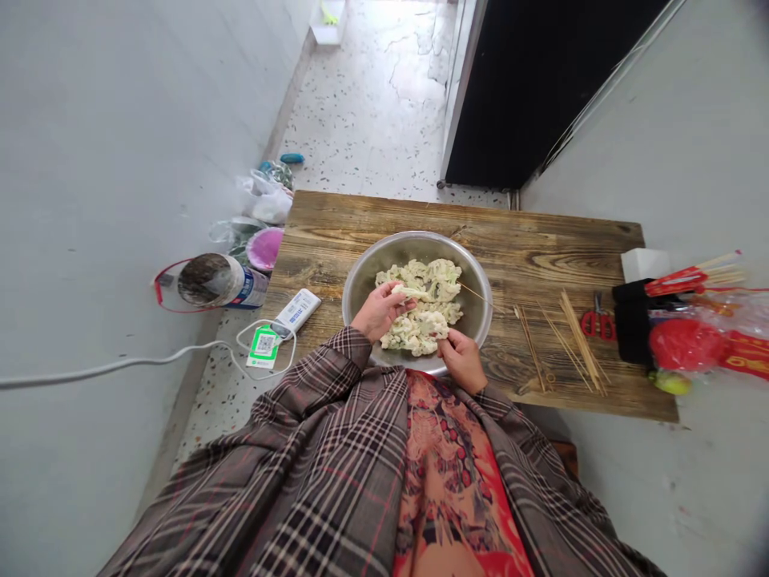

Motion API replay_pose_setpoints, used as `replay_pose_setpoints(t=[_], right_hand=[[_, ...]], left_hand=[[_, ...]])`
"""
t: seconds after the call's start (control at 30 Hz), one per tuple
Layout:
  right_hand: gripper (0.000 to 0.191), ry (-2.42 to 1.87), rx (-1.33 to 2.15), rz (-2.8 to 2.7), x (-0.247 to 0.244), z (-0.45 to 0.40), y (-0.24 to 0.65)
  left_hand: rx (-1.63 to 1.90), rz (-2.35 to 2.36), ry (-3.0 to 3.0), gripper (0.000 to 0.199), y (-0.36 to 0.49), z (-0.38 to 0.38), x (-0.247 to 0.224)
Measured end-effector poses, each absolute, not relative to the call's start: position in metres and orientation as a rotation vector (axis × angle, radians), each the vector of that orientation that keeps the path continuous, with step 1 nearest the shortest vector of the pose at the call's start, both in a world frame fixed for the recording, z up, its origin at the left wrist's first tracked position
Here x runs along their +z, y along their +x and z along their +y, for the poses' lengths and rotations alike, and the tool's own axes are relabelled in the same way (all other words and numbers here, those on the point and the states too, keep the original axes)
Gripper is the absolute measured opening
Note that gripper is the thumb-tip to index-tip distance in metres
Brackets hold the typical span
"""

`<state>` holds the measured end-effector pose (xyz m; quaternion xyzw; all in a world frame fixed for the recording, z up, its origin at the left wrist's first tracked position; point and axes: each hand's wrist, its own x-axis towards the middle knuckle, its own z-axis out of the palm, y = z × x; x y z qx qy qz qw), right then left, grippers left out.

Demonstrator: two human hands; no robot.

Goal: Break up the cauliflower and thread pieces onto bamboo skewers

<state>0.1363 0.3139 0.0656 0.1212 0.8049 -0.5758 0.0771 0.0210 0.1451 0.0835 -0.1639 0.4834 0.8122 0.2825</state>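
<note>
A wide metal bowl [481, 284] on the wooden table holds pale cauliflower florets [443, 280]. Over its left part, my left hand [380, 311] pinches a cauliflower piece [413, 293] between thumb and fingers. At the bowl's near right edge, my right hand [461, 359] is closed at the end of a cauliflower cluster [420, 332]; whether a stick runs through that cluster is too small to tell. One thin skewer [477, 296] slants from the florets over the bowl's right rim.
Bamboo skewers [580, 340] lie right of the bowl on the wooden table [360, 212], near red-handled scissors [597, 323] and a red plastic bundle [688, 344]. On the left are a white power strip [297, 311], a green QR card [263, 346] and a bucket [222, 280].
</note>
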Motion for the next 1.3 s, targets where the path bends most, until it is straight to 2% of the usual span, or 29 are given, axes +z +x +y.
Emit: replay_pose_setpoints(t=[0.2,0.4,0.7,0.97,1.3], right_hand=[[0.03,0.423,-1.734,2.424,0.065,0.317,0.137],[0.03,0.386,-1.758,2.438,0.071,0.317,0.139],[0.03,0.399,-1.773,2.406,0.071,0.315,0.142],[0.032,0.403,-1.792,2.379,0.07,0.315,0.141],[0.035,0.44,-1.836,2.324,0.07,0.315,0.148]], left_hand=[[2.054,1.447,-0.327,0.041,0.03,0.15,0.091],[2.15,1.551,-0.346,0.028,0.032,0.154,0.095],[2.248,1.566,-0.4,0.035,0.032,0.153,0.093],[2.169,1.672,-0.306,0.028,0.039,0.156,0.095],[2.212,1.657,-0.362,0.03,0.037,0.154,0.092]])
